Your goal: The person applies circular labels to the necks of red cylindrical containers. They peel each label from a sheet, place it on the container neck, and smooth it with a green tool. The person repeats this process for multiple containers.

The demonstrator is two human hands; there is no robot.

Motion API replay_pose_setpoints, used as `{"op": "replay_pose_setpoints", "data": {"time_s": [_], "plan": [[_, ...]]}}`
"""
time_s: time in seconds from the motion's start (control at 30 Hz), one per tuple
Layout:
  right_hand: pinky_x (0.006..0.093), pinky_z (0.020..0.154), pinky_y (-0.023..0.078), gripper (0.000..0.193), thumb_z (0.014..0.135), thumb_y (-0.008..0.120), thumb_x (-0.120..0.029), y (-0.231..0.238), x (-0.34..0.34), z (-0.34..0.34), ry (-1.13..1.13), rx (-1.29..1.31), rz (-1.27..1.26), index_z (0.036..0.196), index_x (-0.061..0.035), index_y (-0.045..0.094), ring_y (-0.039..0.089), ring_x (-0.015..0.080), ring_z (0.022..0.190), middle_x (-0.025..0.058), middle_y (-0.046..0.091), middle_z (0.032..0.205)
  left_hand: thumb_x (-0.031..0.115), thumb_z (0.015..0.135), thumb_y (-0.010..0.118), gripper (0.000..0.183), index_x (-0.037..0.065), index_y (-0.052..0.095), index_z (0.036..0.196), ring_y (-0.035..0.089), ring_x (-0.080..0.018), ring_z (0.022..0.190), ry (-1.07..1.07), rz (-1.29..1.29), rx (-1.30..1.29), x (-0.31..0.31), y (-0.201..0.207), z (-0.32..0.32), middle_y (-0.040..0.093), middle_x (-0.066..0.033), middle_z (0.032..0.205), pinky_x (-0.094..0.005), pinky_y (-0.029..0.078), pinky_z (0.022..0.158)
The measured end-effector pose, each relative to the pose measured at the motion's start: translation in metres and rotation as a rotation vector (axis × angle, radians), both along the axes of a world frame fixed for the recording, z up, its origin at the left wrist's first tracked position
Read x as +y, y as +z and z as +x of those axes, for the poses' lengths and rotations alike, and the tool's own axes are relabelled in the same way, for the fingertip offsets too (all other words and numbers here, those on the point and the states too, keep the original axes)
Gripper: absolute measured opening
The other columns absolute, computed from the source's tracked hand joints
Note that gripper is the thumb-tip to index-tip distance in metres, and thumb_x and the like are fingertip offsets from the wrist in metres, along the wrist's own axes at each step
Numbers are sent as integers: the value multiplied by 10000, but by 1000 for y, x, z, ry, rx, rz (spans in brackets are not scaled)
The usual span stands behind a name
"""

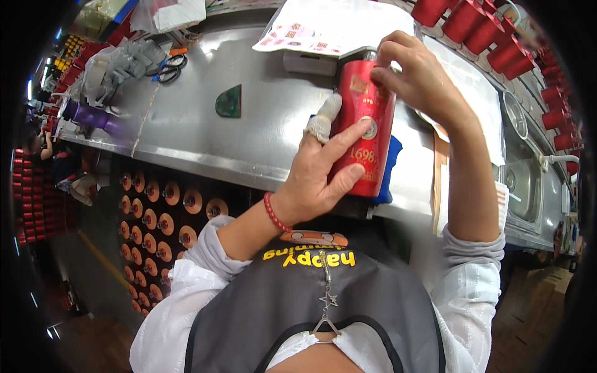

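Note:
A red cylindrical bottle (351, 109) with gold markings and a round emblem lies in front of me on a blue support (390, 171). My left hand (320, 161) steadies it from the left, with thumb and a finger pressed along its side. A pale cloth-like cover (326, 115) wraps one finger of that hand. At the bottle's far end, my right hand (410, 71) is bent into a pinch, its thumb against the red surface. Whatever lies between those fingertips is too small to make out. A sheet of small red and gold labels (301, 38) rests just beyond.
On the metal table (199, 130) lie a flat dark green piece (229, 101), scissors (171, 68) and clear plastic wrappings (134, 62). A purple bottle (87, 115) stands farther left. Red bottles (510, 53) line the far right; several more with pale discs (165, 224) stand below the table.

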State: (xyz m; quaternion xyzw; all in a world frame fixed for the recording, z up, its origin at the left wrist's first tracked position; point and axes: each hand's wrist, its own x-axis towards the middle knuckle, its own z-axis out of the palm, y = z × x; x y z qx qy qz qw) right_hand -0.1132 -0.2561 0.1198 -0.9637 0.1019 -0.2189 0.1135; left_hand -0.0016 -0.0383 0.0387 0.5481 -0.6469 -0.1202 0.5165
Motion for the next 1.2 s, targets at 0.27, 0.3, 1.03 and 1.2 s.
{"op": "replay_pose_setpoints", "data": {"time_s": [0.27,0.3,1.03,1.2], "plan": [[449,959,465,434,805,764,-115,-27,75,-27,-254,-288,49,1218,-34,659,538,378,1136,223,518,1323,369,948,657,665,54,456,1498,283,-423,1461,24,97,-67,-20,16,21,273,-306,1571,-453,210,1191],[453,970,459,482,807,776,-144,-32,80,-30,-269,-246,91,1260,-39,648,528,381,1160,228,490,1370,387,936,660,674,71,462,1498,300,-442,1441,26,97,-84,-23,16,20,283,-317,1559,-474,219,1183],[466,1017,420,523,964,631,-301,-47,79,-43,-264,-138,239,1431,-84,543,503,403,1172,268,374,1489,348,950,658,694,59,404,1527,244,-471,1477,-60,122,-111,-42,16,31,186,-359,1588,-473,227,1191],[463,1012,424,527,960,637,-286,-43,79,-41,-255,-130,233,1431,-73,538,504,403,1166,267,377,1487,352,940,667,710,56,402,1528,231,-468,1483,-87,126,-108,-46,19,35,182,-355,1592,-474,214,1196]]}}
